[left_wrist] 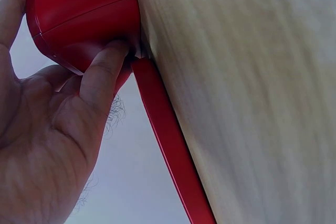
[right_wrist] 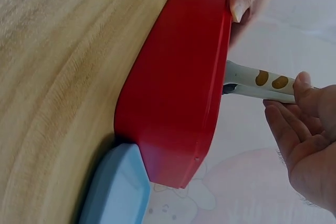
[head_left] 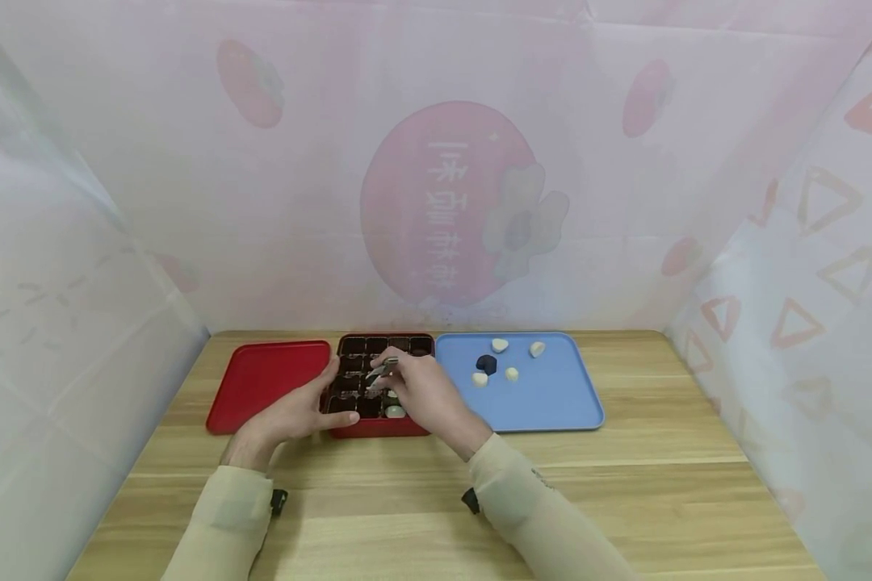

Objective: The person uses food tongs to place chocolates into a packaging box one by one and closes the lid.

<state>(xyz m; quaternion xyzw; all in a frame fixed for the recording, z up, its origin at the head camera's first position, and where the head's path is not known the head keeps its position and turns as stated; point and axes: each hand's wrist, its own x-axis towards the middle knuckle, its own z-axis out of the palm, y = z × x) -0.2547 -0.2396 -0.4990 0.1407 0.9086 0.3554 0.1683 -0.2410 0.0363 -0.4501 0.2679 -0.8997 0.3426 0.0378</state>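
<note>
Along its far edge, the wood-grained tabletop (head_left: 378, 500) is carrying a red tray (head_left: 272, 375) near the left corner, a red compartmented box (head_left: 381, 428) beside it, and, farther right, a blue tray (head_left: 548, 401).

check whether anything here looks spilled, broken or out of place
Nothing looks spilled or broken; the red box sits upright. Mildly odd: a dark clump among scattered pale pieces on the blue tray, standing out by colour.

A small screened-off workspace: pink-and-white printed sheets (head_left: 320, 202) around a wood-grain tabletop (head_left: 371, 516).
</note>
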